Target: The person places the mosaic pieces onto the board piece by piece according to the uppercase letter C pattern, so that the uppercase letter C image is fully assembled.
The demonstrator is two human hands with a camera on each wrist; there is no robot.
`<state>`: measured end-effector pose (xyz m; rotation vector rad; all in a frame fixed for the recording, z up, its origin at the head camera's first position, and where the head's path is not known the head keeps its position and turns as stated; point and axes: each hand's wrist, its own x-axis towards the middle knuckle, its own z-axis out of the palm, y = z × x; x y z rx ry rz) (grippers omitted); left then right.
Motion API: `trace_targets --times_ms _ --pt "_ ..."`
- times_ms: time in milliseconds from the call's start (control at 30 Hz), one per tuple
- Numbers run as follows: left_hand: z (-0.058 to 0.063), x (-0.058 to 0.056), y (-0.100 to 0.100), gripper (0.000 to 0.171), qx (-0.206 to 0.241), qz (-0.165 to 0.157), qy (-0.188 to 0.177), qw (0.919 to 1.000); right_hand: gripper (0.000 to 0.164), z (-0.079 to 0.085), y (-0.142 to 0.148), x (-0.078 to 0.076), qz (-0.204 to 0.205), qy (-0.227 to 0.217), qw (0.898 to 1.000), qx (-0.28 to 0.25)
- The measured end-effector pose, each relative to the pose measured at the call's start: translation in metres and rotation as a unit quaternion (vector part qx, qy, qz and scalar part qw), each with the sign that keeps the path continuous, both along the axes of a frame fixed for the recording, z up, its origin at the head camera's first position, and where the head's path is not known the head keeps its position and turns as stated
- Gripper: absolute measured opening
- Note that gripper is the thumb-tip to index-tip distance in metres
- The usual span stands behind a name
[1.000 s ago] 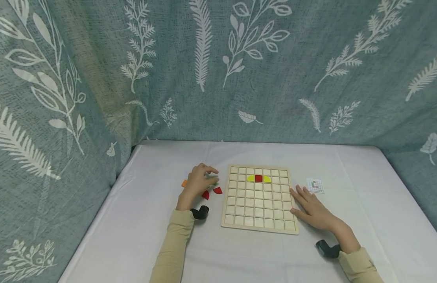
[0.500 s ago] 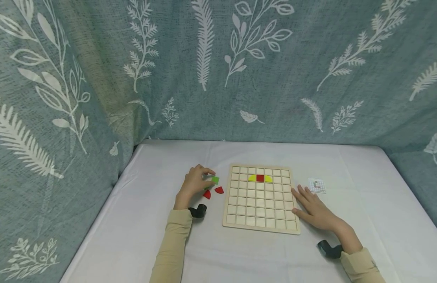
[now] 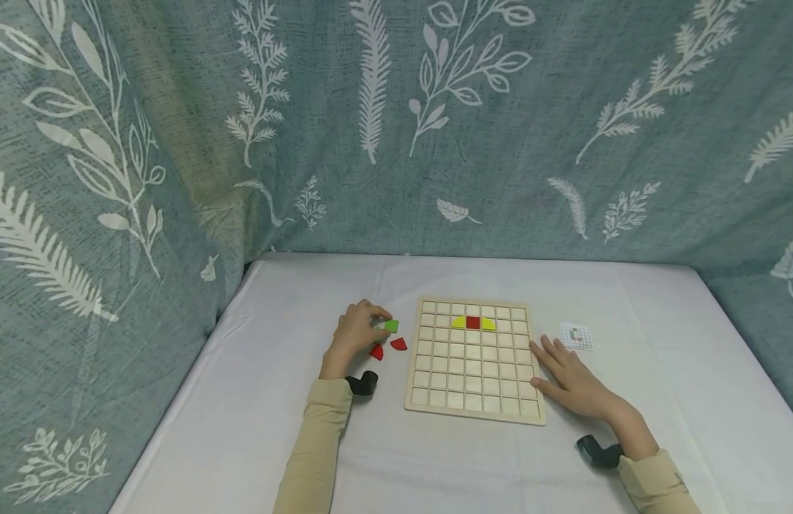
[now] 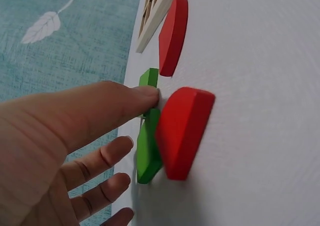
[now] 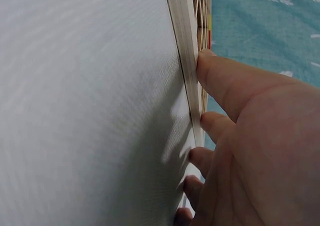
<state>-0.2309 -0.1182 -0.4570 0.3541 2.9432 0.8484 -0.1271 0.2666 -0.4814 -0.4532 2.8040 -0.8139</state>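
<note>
My left hand (image 3: pixel 357 327) pinches a green square tile (image 3: pixel 392 326) between thumb and index finger, low over the table left of the board. In the left wrist view the thumb covers part of that tile; a second green piece (image 4: pixel 148 148) lies close below it. Beside the hand are two red quarter-round tiles, the nearer red tile (image 3: pixel 377 351) and the farther red tile (image 3: pixel 399 344). My right hand (image 3: pixel 576 384) rests with fingers spread on the right edge of the wooden grid board (image 3: pixel 473 415).
Within the board's upper rows sit a red square tile (image 3: pixel 473 323) flanked by a left yellow tile (image 3: pixel 459 322) and a right yellow tile (image 3: pixel 489 324). A small pattern card (image 3: pixel 576 336) lies right of the board. Behind the white table (image 3: pixel 242 442) hangs a leaf-print curtain (image 3: pixel 396 143).
The green square tile has come into sight at my left fingertips. An orange piece seen left of that hand one second ago is now hidden. My right hand stays on the board edge.
</note>
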Motion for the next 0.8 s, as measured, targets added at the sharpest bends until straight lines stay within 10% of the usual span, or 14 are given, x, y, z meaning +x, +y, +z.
trace_targets --times_ms 800 --pt "0.002 0.007 0.028 0.023 0.007 -0.037 0.038 0.9986 0.068 -0.002 0.003 -0.002 0.005 0.009 1.000 -0.005"
